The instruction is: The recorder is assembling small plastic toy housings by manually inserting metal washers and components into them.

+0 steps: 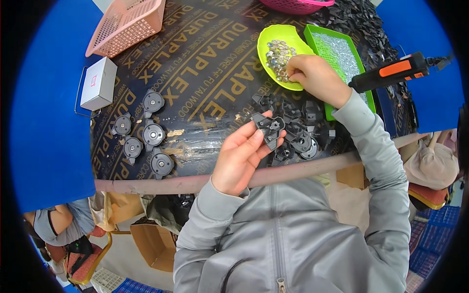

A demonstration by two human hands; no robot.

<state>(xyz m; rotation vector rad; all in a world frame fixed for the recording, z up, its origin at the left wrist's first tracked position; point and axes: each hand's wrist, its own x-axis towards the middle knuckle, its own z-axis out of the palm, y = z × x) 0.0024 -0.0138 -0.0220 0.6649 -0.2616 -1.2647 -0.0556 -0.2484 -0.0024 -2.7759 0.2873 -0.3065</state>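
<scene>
My left hand (237,161) grips a black moulded plastic part (272,131), thumb on top and fingers beneath, its hollow inner side turned up. Above and to the right, my right hand (318,79) dips into a yellow-green bowl (264,38). Its fingertips are pinched together among small round shiny metal pieces (279,52); whatever they hold is hidden. Just beyond the held part lies a heap of similar black plastic parts (295,117), with some metal discs (309,147) at its near end.
Right of the bowl stands a green tray (312,39) of small silvery pieces, with a black-and-orange power screwdriver (391,72) over it. Several round black assemblies (154,134) lie at left, near a white box (99,84). A pink basket (128,28) stands far left.
</scene>
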